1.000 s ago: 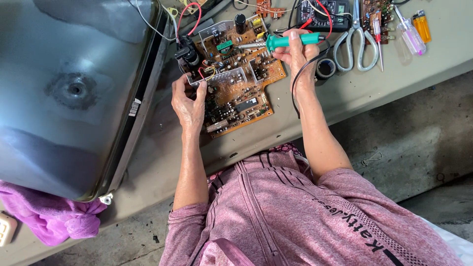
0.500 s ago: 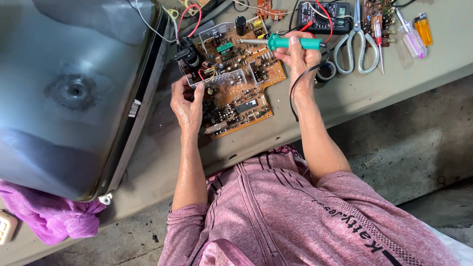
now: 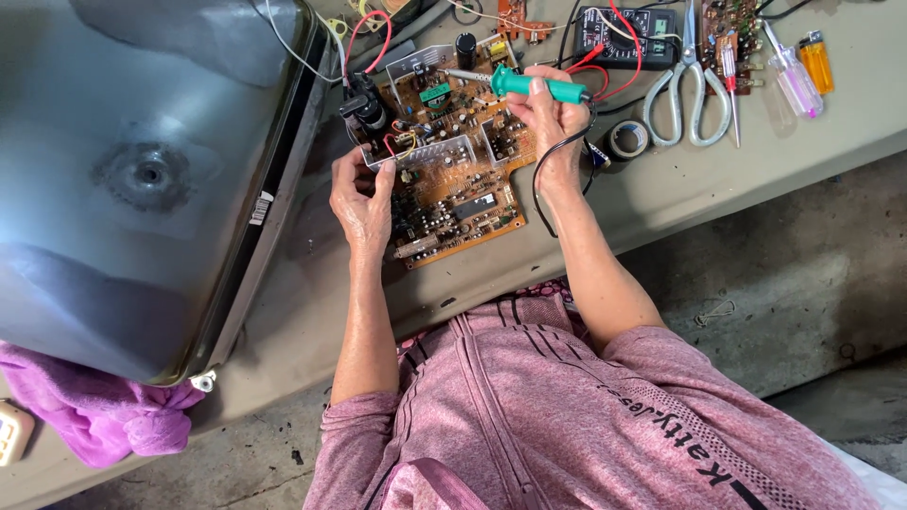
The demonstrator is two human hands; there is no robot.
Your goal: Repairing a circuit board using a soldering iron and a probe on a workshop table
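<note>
Head view, grip L: your left hand [image 3: 362, 200] pinches the left edge of the circuit board [image 3: 452, 179], fingers curled shut on the rim and thumb on top. Prob. to steady the board.
Head view, grip R: your right hand [image 3: 556, 118] is wrapped closed round the green-handled soldering iron [image 3: 529, 86], tip pointing left over the board's upper part. Can't tell if the tip touches a joint.
Board pos.: lies flat on the grey bench [image 3: 756, 161], component side up, between both hands, just beside the big TV tube [image 3: 142, 179].
Cord: the iron's black cable [image 3: 543, 175] loops down past your wrist, off the board. Keeps it clear of the tip.
Edges: the bench front edge runs just below the board, little margin there. The tube blocks the left side.
Room R: scissors [image 3: 688, 90], screwdrivers [image 3: 789, 71], tape roll [image 3: 626, 139] and multimeter [image 3: 628, 28] crowd the right and top. Open bench mostly lower right.
Under tube: purple cloth [image 3: 90, 411], as padding I'd say.
</note>
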